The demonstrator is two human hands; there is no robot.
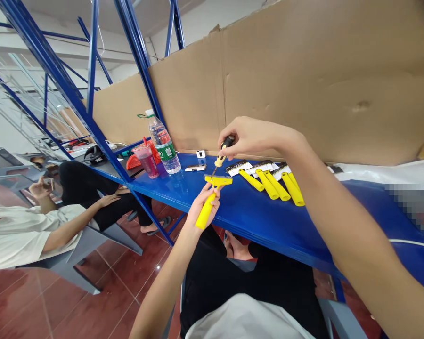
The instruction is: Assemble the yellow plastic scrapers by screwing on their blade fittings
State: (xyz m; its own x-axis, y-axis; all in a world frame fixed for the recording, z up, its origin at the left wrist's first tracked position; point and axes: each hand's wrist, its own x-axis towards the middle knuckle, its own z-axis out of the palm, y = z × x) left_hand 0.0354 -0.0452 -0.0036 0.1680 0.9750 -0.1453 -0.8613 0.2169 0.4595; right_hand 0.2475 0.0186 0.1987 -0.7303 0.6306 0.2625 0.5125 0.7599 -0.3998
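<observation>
Cardboard wall (286, 80) along far side of blue tbl (233, 207). Row of yellow hndls (268, 185) on tbl, water btl (164, 147) to their L. L hand (197, 205) grips yellow scraper (205, 213) by hndl, abv tbl's near side; R hand (240, 135) pinches screwdriver (220, 160), shaft dwn at scraper head.

A water bottle (166, 151) with a green label (a green loop sits at its neck) stands at ten o'clock, just beside a pink cup (147, 163) with a straw at nine. A blue rack post (132, 40) rises at eleven, brown cardboard (268, 61) spans one, and a person (24, 240) in a white top sits on a grey chair (74, 254) at eight.
</observation>
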